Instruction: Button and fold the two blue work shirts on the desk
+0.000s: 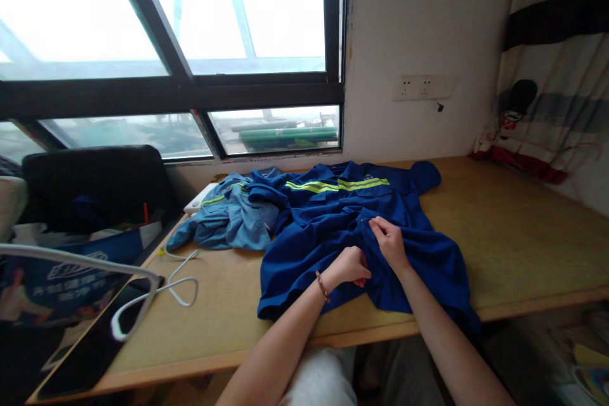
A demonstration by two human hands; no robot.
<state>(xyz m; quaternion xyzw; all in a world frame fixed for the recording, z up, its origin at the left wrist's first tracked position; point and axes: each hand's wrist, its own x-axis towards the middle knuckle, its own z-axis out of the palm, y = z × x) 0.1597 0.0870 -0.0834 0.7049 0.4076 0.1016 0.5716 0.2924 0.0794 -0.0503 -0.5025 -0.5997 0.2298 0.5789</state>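
Observation:
A dark blue work shirt (419, 254) with a yellow-green reflective stripe lies spread on the wooden table (523, 241). My left hand (349, 265), a bead bracelet on its wrist, is closed in a pinch on the shirt's front edge near the middle. My right hand (387, 238) is just beyond it, fingers pinching the same fabric edge a little higher. A lighter blue garment (228, 219) with a similar stripe lies crumpled to the left of the shirt.
A white cable (183, 282) loops on the table's left part beside a black flat device (90, 349). A black bag (90, 187) and printed bag stand at the left. The window is behind; wall sockets (423, 87) and a curtain (556, 76) are at the right.

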